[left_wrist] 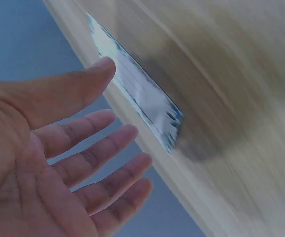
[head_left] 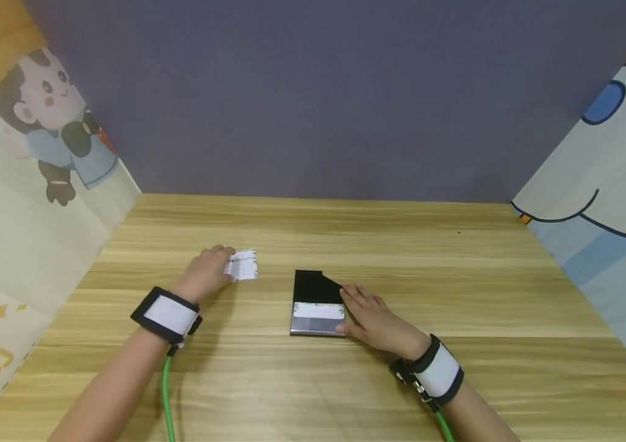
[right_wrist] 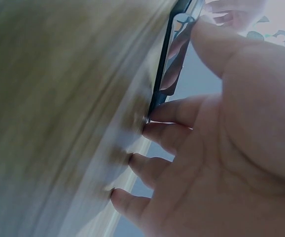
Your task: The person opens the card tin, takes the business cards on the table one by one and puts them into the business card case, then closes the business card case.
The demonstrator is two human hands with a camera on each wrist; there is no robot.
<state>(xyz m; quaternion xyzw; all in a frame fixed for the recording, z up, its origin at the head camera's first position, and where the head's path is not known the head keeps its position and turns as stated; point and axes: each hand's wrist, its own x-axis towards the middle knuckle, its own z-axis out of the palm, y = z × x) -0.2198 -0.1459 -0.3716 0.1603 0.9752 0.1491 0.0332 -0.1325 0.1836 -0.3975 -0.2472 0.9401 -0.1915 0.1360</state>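
Note:
A white card [head_left: 243, 265] with green leaf patterns lies on the table at left of centre. My left hand [head_left: 207, 270] is at its left side. In the left wrist view the fingers [left_wrist: 108, 148] are spread and loosely straight, and the thumb overlaps the card; contact cannot be told. Near the middle lies a black card case [head_left: 313, 284], flat, with a similar white card [head_left: 318, 310] in its lower part behind a clear or shiny front. My right hand [head_left: 373, 319] rests against the case's right edge, thumb by the near corner, fingers extended, fingertips on the table.
The wooden table [head_left: 313, 393] ends at a dark grey-blue panel [head_left: 313, 98] at the back. Cartoon-printed sheets [head_left: 42, 245] stand at both sides. Each wrist wears a black and white strap [head_left: 169, 314] with a green cable [head_left: 166, 393].

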